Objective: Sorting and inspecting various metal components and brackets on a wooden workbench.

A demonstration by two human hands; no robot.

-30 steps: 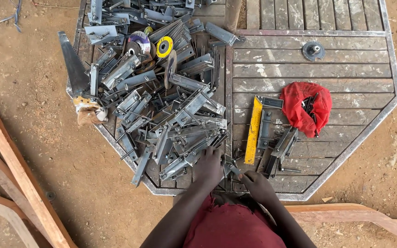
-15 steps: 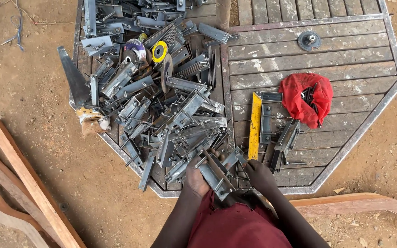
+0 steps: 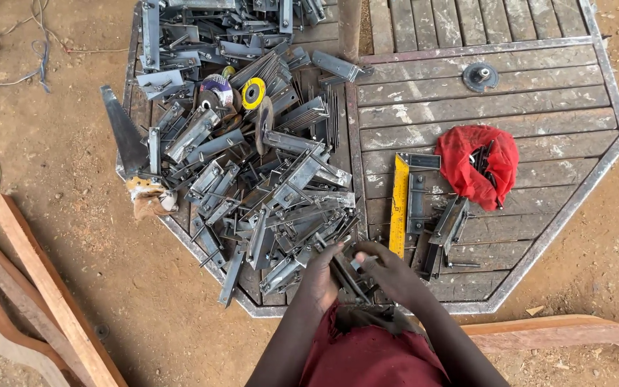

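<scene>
Both of my hands meet at the near edge of a big heap of grey metal brackets (image 3: 266, 179). My left hand (image 3: 319, 276) and my right hand (image 3: 388, 271) grip one long metal bracket piece (image 3: 344, 271) between them, its end pointing up into the heap. A yellow level (image 3: 399, 204) lies just right of my right hand. Several more brackets (image 3: 438, 226) lie beside the level.
The heap rests on an octagonal wooden panel with a metal rim (image 3: 574, 193). A red cloth (image 3: 478, 165) holding small dark parts, a round metal fitting (image 3: 480, 75), grinder discs (image 3: 252, 93), wooden planks (image 3: 44, 287) on the dirt left, a curved plank (image 3: 560, 333) right, and cables (image 3: 8, 64).
My hands reached into the heap's near edge, lifted a bracket and drew it toward my body; now both hands hold it closer together.
</scene>
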